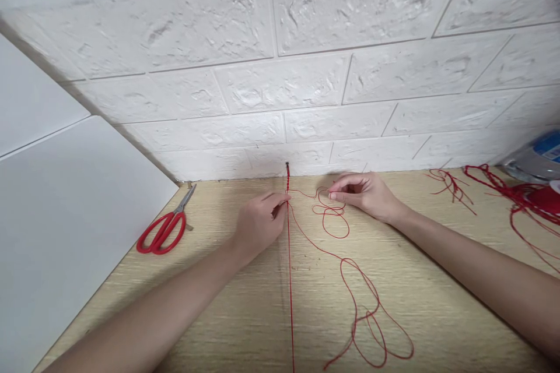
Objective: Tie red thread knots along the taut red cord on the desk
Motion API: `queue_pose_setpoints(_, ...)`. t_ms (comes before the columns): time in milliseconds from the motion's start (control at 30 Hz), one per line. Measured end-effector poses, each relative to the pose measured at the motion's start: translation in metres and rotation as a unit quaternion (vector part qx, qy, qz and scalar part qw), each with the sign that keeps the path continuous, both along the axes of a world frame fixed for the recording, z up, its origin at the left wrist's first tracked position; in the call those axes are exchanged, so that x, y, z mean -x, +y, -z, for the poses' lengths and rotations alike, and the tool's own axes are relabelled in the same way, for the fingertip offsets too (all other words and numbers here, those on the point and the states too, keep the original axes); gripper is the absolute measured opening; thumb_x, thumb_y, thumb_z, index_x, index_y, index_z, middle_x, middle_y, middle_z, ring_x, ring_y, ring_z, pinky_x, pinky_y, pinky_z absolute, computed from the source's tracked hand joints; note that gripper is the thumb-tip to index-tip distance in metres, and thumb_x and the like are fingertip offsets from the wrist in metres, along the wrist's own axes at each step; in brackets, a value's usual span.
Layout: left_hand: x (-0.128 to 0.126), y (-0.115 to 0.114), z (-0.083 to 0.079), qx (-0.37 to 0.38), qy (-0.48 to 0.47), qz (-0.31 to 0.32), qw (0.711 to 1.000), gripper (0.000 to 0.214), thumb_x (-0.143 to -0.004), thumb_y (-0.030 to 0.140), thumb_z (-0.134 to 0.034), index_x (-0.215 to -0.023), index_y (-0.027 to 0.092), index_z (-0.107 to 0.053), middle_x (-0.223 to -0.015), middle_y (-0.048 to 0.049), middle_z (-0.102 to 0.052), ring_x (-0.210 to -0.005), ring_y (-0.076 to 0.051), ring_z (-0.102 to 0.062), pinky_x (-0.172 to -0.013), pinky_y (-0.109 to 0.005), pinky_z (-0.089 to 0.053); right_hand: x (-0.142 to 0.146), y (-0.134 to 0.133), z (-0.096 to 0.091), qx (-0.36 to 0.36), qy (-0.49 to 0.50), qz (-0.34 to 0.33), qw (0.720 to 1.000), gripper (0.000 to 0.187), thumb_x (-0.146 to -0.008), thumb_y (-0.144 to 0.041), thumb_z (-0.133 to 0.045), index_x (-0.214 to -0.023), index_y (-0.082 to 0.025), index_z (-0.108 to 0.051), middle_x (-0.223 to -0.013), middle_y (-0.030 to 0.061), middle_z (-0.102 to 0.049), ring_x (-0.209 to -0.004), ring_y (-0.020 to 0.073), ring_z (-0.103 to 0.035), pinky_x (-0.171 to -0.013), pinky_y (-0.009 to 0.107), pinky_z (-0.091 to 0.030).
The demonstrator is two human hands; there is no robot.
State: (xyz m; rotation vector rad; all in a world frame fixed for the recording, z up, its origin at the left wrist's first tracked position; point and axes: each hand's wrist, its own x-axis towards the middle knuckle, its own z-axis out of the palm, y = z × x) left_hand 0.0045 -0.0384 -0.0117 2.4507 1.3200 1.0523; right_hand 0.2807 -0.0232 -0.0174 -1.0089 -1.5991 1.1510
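A short braided red cord (287, 179) hangs from a dark peg (287, 164) at the foot of the wall. From its lower end one red thread (290, 291) runs straight toward me. My left hand (263, 217) pinches the cord just below the braided part. To the right, my right hand (361, 195) pinches a thin red thread between thumb and forefinger. Loose loops of that thread (336, 236) hang or lie below the fingertips. Another long red thread (377, 297) curves from the left fingertips and lies in loops on the table.
Red-handled scissors (161, 233) lie on the wooden table (210, 326) at left, beside a white panel (87, 215). Red thread scraps (455, 189) and a red cord bundle (516, 195) lie at right, near a clear container with a blue label (536, 154). A white brick-patterned wall (245, 84) closes the back.
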Motion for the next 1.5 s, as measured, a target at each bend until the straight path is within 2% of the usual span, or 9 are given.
queue_pose_setpoints(267,0.001,0.001,0.0,-0.04,0.002,-0.008,0.999,0.02,-0.089,0.013,-0.06,-0.098,0.02,-0.076,-0.094,-0.0015,-0.078,-0.077,-0.015,-0.072,-0.069,-0.028,-0.056,-0.001,0.003,-0.002,-0.085,-0.014,0.025,0.996,0.015,-0.084,-0.039,-0.075,-0.09,-0.026,-0.08,-0.11,0.0056,-0.067,-0.105,0.0194,-0.062,-0.093,0.038,-0.049)
queue_pose_setpoints(433,0.002,0.0,0.002,-0.05,-0.001,-0.02,0.999,0.021,-0.089,0.013,-0.061,-0.098,0.021,-0.077,-0.094,-0.0007,-0.079,-0.079,-0.016,-0.073,-0.069,-0.029,-0.058,0.001,0.0,-0.005,0.002,0.028,0.063,0.998,0.02,-0.079,-0.043,-0.078,-0.084,-0.023,-0.078,-0.094,0.0048,-0.074,-0.089,0.0186,-0.065,-0.082,0.036,-0.051)
queue_pose_setpoints(533,0.002,0.0,0.002,-0.057,-0.006,-0.03,0.998,0.02,-0.088,0.013,-0.062,-0.097,0.022,-0.077,-0.093,-0.0005,-0.079,-0.077,-0.016,-0.073,-0.07,-0.029,-0.059,0.001,0.002,-0.004,0.027,0.064,0.1,0.993,0.024,-0.075,-0.044,-0.081,-0.085,-0.023,-0.078,-0.101,0.0052,-0.076,-0.089,0.0187,-0.067,-0.083,0.036,-0.052)
queue_pose_setpoints(767,0.002,-0.001,0.0,-0.073,-0.017,-0.033,0.997,0.021,-0.088,0.013,-0.062,-0.097,0.022,-0.078,-0.093,-0.0006,-0.079,-0.075,-0.016,-0.074,-0.069,-0.03,-0.06,0.012,-0.008,-0.008,-0.034,0.007,0.118,0.992,0.025,-0.078,-0.043,-0.079,-0.09,-0.021,-0.075,-0.098,0.0063,-0.076,-0.083,0.0181,-0.067,-0.075,0.033,-0.053)
queue_pose_setpoints(900,0.002,-0.002,0.0,-0.078,-0.023,-0.024,0.996,0.022,-0.09,0.015,-0.06,-0.1,0.023,-0.078,-0.095,-0.001,-0.079,-0.077,-0.016,-0.075,-0.068,-0.029,-0.06,0.027,-0.024,-0.012,-0.039,-0.029,0.075,0.996,0.024,-0.082,-0.043,-0.074,-0.089,-0.019,-0.073,-0.083,0.0057,-0.074,-0.071,0.0171,-0.065,-0.062,0.03,-0.051)
queue_pose_setpoints(1033,0.002,-0.002,0.001,-0.087,-0.02,-0.031,0.996,0.022,-0.091,0.015,-0.06,-0.102,0.022,-0.077,-0.097,-0.0015,-0.079,-0.078,-0.016,-0.075,-0.067,-0.028,-0.059,0.034,-0.032,-0.01,-0.047,-0.074,0.003,0.996,0.025,-0.091,-0.042,-0.065,-0.091,-0.019,-0.074,-0.086,0.006,-0.073,-0.073,0.0163,-0.063,-0.061,0.028,-0.048)
queue_pose_setpoints(1167,0.002,-0.003,0.0,-0.084,-0.004,-0.044,0.995,0.02,-0.091,0.017,-0.061,-0.1,0.022,-0.078,-0.093,-0.0017,-0.079,-0.074,-0.016,-0.074,-0.063,-0.028,-0.056,0.035,-0.036,-0.009,-0.098,-0.126,-0.031,0.987,0.026,-0.095,-0.04,-0.059,-0.088,-0.018,-0.072,-0.074,0.0022,-0.064,-0.06,0.0119,-0.05,-0.053,0.026,-0.038)
queue_pose_setpoints(1300,0.002,-0.003,0.0,-0.078,0.018,-0.062,0.995,0.018,-0.092,0.02,-0.06,-0.095,0.021,-0.078,-0.086,-0.002,-0.079,-0.068,-0.016,-0.071,-0.062,-0.028,-0.053,0.039,-0.042,-0.013,-0.166,-0.169,-0.064,0.969,0.023,-0.095,-0.032,-0.059,-0.076,-0.019,-0.064,-0.065,-0.0013,-0.054,-0.061,0.0121,-0.046,-0.057,0.027,-0.037)
queue_pose_setpoints(1500,0.0,-0.002,-0.004,-0.032,0.04,-0.05,0.997,0.015,-0.089,0.018,-0.061,-0.094,0.022,-0.074,-0.083,-0.0007,-0.075,-0.068,-0.014,-0.066,-0.063,-0.027,-0.048,0.05,-0.05,-0.027,-0.224,-0.179,-0.083,0.954,0.023,-0.093,-0.021,-0.057,-0.07,-0.019,-0.057,-0.069,-0.0005,-0.053,-0.067,0.0136,-0.048,-0.066,0.03,-0.04)
